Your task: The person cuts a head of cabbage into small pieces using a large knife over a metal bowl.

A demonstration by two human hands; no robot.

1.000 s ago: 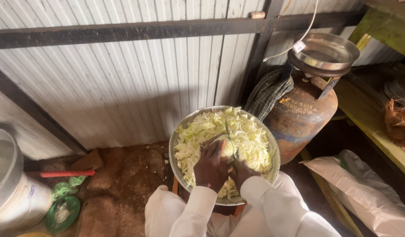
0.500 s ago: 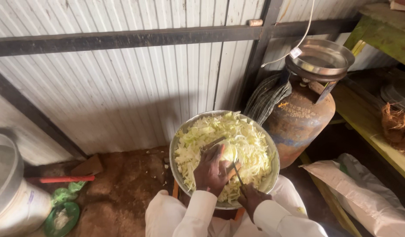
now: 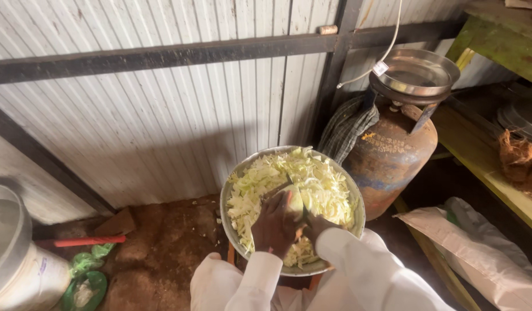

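Note:
A round metal bowl (image 3: 238, 183) full of pale shredded cabbage (image 3: 320, 190) rests in front of me. Over it, my left hand (image 3: 273, 226) grips a chunk of cabbage (image 3: 293, 201). My right hand (image 3: 316, 224) sits right beside it, mostly hidden by the white sleeve; it seems to hold a thin knife against the chunk, but the blade is hard to make out.
A rusty gas cylinder (image 3: 389, 158) with a metal pan (image 3: 415, 72) on top stands at the right, a checked cloth (image 3: 346, 124) beside it. A white sack (image 3: 479, 253) lies lower right, a white bucket (image 3: 18, 265) at lower left. Corrugated metal wall behind.
My hands have shifted slightly within the bowl, with the cabbage chunk turned in my left hand. The camera view moved a little.

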